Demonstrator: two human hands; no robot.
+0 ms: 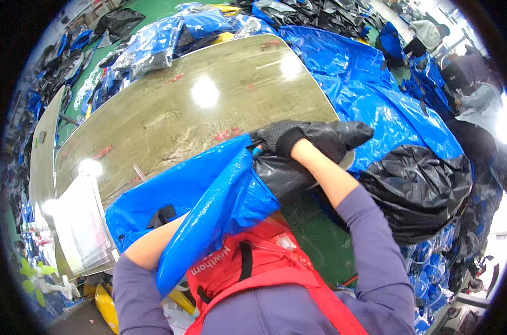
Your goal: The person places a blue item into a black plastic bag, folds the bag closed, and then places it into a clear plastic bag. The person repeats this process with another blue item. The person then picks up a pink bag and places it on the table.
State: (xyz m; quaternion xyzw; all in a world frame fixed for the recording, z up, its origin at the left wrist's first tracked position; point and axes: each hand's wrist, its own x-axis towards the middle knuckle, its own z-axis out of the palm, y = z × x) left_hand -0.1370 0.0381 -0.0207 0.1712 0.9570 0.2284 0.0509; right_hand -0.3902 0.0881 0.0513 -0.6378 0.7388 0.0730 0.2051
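Observation:
My right hand (281,138), in a black textured glove, is closed on the gathered edge of a blue-and-black sheet-plastic bag (220,167) over the near edge of the table. The bag's blue part hangs toward me, and its black part (284,174) bunches under and beside the glove. My left forearm (158,240) reaches under a fold of the blue plastic. That fold hides the left hand and its fingers. A small black piece (163,216) shows against the blue, above the forearm.
The worn, glossy table (208,106) carries a stack of clear sheets (83,223) at its left end. Blue sheeting (348,78) and a black plastic heap (418,187) lie at right. Packed blue bags (153,47) pile beyond the table. Another person (479,95) is at far right.

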